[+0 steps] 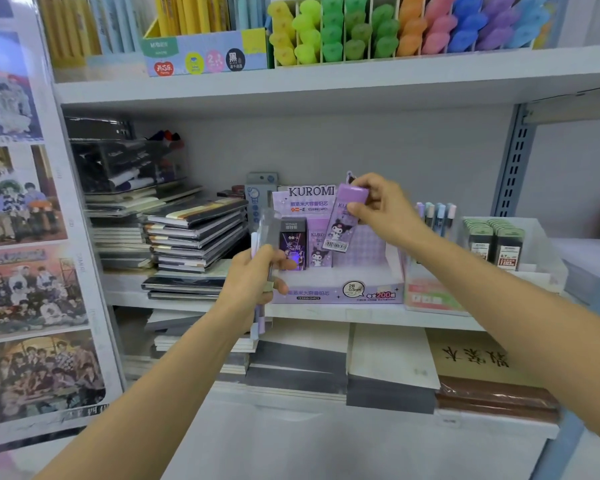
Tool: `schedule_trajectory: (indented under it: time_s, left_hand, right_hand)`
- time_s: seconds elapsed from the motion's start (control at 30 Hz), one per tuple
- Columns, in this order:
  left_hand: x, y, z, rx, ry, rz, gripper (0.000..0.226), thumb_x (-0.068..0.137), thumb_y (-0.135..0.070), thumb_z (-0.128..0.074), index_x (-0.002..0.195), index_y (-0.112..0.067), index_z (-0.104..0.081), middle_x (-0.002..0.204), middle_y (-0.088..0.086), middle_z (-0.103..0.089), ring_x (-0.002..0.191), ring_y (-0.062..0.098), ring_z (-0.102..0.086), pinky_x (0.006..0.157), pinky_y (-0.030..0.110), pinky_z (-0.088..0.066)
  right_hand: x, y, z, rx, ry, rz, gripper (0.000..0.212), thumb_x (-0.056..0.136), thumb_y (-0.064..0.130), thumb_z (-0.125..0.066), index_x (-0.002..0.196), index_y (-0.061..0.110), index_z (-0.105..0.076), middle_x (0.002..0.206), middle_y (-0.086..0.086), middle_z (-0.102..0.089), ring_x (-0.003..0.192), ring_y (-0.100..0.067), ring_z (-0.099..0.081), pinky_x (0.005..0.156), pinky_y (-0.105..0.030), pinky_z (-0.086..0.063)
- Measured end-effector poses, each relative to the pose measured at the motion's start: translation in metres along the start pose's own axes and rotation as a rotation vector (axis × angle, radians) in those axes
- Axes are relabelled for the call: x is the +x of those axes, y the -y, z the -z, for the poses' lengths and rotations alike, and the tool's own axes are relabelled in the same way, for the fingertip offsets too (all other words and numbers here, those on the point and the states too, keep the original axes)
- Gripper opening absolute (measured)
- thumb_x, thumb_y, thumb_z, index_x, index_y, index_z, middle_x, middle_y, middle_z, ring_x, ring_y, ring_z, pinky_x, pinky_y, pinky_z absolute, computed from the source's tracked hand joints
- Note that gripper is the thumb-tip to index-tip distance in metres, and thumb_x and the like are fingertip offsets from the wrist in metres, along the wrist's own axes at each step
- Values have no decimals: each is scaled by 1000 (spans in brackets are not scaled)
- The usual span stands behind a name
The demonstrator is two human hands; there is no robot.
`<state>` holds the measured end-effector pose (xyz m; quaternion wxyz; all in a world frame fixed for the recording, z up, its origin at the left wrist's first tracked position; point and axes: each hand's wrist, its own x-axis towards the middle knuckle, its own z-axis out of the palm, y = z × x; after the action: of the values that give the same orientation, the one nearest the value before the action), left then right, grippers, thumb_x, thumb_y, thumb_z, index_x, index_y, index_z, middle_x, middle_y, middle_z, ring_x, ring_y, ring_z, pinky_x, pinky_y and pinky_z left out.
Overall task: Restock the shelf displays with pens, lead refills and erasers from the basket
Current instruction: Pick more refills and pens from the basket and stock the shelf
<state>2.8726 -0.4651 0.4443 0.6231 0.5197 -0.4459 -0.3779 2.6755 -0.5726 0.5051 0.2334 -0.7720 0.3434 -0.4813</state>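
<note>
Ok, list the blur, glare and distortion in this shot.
Head view: the left hand and the clear plastic packet it grips are smeared by motion; the purple lead-refill case pinched by the right hand is fairly sharp; the white shelf board bows from the wide lens; the glossy photo posters show pale glare.

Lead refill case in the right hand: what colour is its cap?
The cap is purple; head view.
</note>
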Motion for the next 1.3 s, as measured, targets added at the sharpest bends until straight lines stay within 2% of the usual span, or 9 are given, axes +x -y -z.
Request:
schedule_trajectory:
  time_s: [0.17,0.47,0.67,0.77,0.87,1.03,1.13,1.23,1.3]
  left_hand:
    - [0,16,1,94,57,-30,21,96,-20,-58,104,-4,-67,92,7,-71,45,9,-50,37,16,-24]
    - [4,31,2,169,43,-46,15,97,-22,-58,99,-12,-68,93,2,-76,45,11,-52,37,12,-34]
    - [4,31,4,155,58,-41,16,95,-20,-60,100,-8,-69,93,2,-76,43,11,-50,38,12,-35]
    - [3,31,5,151,75,-51,13,95,-19,-60,97,-10,-70,93,2,-76,43,11,-50,39,12,-36]
    - [3,29,6,152,82,-49,13,95,-19,-61,96,-10,-70,93,2,-76,44,11,-50,39,12,-35]
    - [-1,24,7,184,115,-65,17,93,-22,-63,98,-8,-70,92,2,-76,44,9,-50,38,14,-31]
    - [-2,17,2,178,147,-107,20,91,-22,-65,96,-4,-70,79,6,-73,39,7,-49,37,14,-30]
    - [-3,6,-7,135,196,-136,15,88,-23,-69,95,-10,-68,81,9,-75,44,10,-56,37,15,-32]
    - [-3,0,-13,52,212,-122,17,88,-23,-69,101,-13,-68,87,10,-76,46,11,-57,36,14,-31]
  right_hand:
    - [-9,-15,-30,-139,49,79,24,87,6,-67,100,23,-56,92,2,-65,84,-20,-65,80,-45,-58]
    - [2,-14,-26,-335,158,104,23,91,13,-65,113,15,-60,98,-11,-68,90,-28,-66,86,-44,-53]
    - [10,-11,-42,-440,106,195,28,89,11,-66,114,17,-56,82,5,-57,65,-4,-50,62,-21,-38]
    - [4,-21,-44,-398,60,234,29,86,10,-70,111,18,-59,102,-1,-57,75,-16,-56,77,-33,-48]
    - [-4,-30,-49,-383,48,234,26,85,7,-70,109,13,-64,102,-3,-56,84,-23,-57,83,-43,-50]
    - [-8,-25,-44,-349,-47,233,25,90,20,-66,115,19,-67,115,2,-46,105,-13,-48,89,-32,-48]
    - [-18,-12,-34,-94,35,241,28,92,25,-64,120,25,-64,121,3,-52,99,-12,-55,82,-21,-47]
    - [-28,-1,-25,81,205,216,22,92,13,-63,113,18,-68,103,4,-64,88,-13,-61,72,-24,-53]
    - [-33,1,-13,154,177,164,21,91,6,-63,112,8,-68,92,-5,-66,76,-15,-61,68,-26,-54]
